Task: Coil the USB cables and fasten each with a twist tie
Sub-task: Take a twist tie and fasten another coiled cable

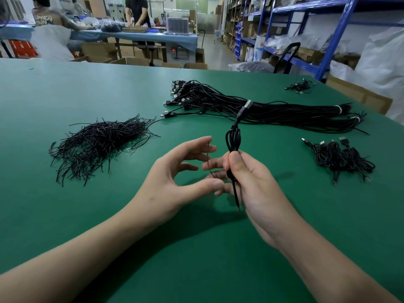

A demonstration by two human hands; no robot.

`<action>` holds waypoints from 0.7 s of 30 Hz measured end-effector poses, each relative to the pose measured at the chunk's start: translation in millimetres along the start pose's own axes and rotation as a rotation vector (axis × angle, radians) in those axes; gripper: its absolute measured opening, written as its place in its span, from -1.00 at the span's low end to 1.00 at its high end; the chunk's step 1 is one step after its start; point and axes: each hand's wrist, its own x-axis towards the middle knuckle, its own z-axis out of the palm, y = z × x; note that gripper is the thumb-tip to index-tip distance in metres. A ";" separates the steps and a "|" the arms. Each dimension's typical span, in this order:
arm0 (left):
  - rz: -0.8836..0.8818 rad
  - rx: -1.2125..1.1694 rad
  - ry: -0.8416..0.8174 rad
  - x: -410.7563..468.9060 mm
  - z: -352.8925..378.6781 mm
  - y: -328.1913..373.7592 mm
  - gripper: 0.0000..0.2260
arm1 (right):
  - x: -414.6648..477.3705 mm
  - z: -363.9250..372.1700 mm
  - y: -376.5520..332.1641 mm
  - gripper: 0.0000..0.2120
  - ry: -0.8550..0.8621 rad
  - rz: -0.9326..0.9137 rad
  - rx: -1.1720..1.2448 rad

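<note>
**One coiled USB cable (233,141) held upright**

It is gripped above the table (87,95) by the right hand (251,182), long axis upright, plug (244,108) pointing far. The left hand (172,171) is spread just left, beside a twist tie (208,158).

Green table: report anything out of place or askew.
Nothing damaged. One USB cable strays from the big cable bundle toward the twist tie pile, and a few cables lie apart at the far right edge.
</note>
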 end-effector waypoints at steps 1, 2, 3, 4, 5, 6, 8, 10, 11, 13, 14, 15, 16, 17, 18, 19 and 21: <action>-0.020 -0.026 0.005 0.4 -1.5 -0.8 -0.35 | 0.6 -2.7 0.3 -0.71 0.022 -0.020 -0.098; -0.038 -0.045 0.009 0.6 -2.3 -1.6 -0.35 | 0.7 -4.7 1.0 -0.71 0.028 -0.036 -0.191; -0.054 -0.058 0.010 0.7 -2.6 -2.4 -0.35 | 0.1 -6.3 2.1 -0.71 0.021 -0.047 -0.277; -0.069 -0.072 0.009 0.7 -2.4 -2.9 -0.36 | -0.7 -7.2 3.5 -0.71 0.003 -0.058 -0.360; -0.082 -0.088 0.005 0.8 -1.9 -3.1 -0.37 | -1.7 -7.3 4.6 -0.71 -0.020 -0.070 -0.442; -0.093 -0.101 -0.003 1.0 -1.4 -3.1 -0.38 | -2.5 -6.8 5.2 -0.70 -0.041 -0.084 -0.523; -0.111 -0.116 -0.022 0.7 -0.6 -2.7 -0.38 | -3.9 -5.9 4.5 -0.69 -0.065 -0.112 -0.666; -0.136 -0.142 -0.030 0.8 -0.4 -2.0 -0.38 | -5.3 -6.2 1.7 -0.68 -0.075 -0.126 -0.754; -0.151 -0.162 -0.032 0.6 -0.7 -2.0 -0.38 | -6.2 -6.1 0.1 -0.68 -0.084 -0.123 -0.785; -0.182 -0.194 -0.048 -0.1 -0.6 -1.4 -0.40 | -8.0 -4.0 -3.2 -0.66 -0.107 -0.107 -0.839; -0.194 -0.204 -0.064 -0.4 0.1 -0.4 -0.41 | -8.8 -2.1 -4.5 -0.67 -0.119 -0.101 -0.864; -0.206 -0.217 -0.078 -0.9 0.9 0.0 -0.43 | -9.8 -0.2 -5.6 -0.71 -0.131 -0.095 -0.880; -0.219 -0.236 -0.088 -1.1 1.6 0.2 -0.45 | -10.7 1.6 -6.2 -0.75 -0.141 -0.087 -0.888; -0.232 -0.257 -0.093 -1.1 2.0 0.6 -0.46 | -11.6 2.7 -6.6 -0.78 -0.148 -0.078 -0.890; -0.243 -0.276 -0.096 -1.1 2.2 1.4 -0.46 | -12.1 3.3 -6.7 -0.81 -0.152 -0.069 -0.892; -0.252 -0.290 -0.096 -0.7 2.2 1.9 -0.46 | -12.6 3.2 -6.6 -0.81 -0.153 -0.064 -0.898; -0.265 -0.304 -0.091 -0.7 2.1 2.9 -0.48 | -13.5 2.7 -6.2 -0.79 -0.153 -0.069 -0.936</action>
